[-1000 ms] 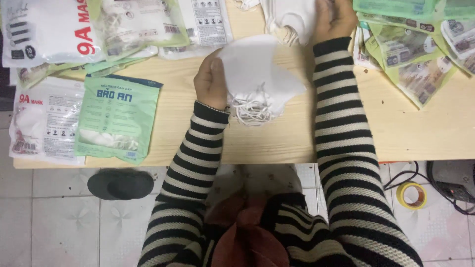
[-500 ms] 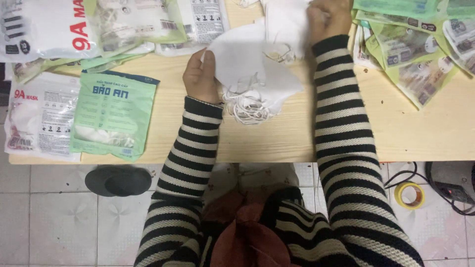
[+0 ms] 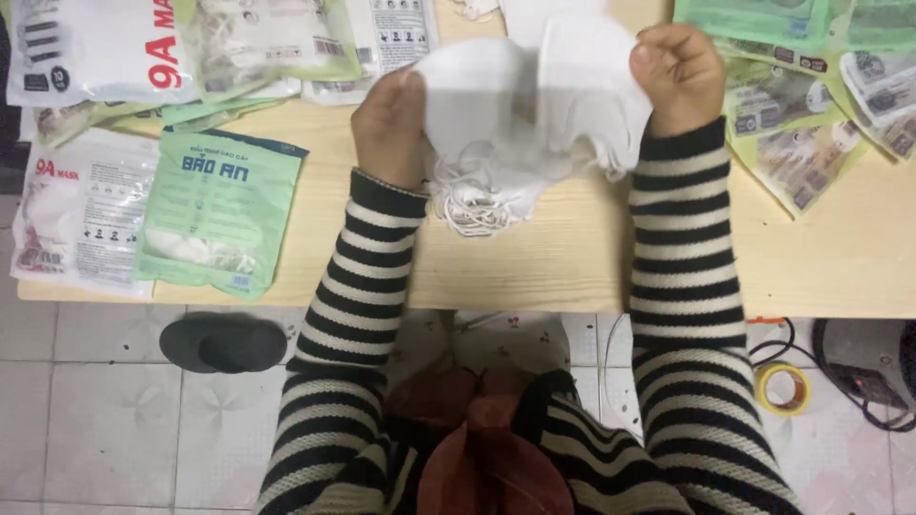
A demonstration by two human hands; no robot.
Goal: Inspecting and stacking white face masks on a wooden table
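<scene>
Left hand (image 3: pixel 389 129): your fingers clamp the left edge of the masks (image 3: pixel 534 105).
Right hand (image 3: pixel 676 76): fisted on the right edge.
Masks: a white stack held just above the table (image 3: pixel 572 267) — ear loops (image 3: pixel 472 205) dangling (tangled).
Left of you: green packet (image 3: pixel 221 212).
</scene>
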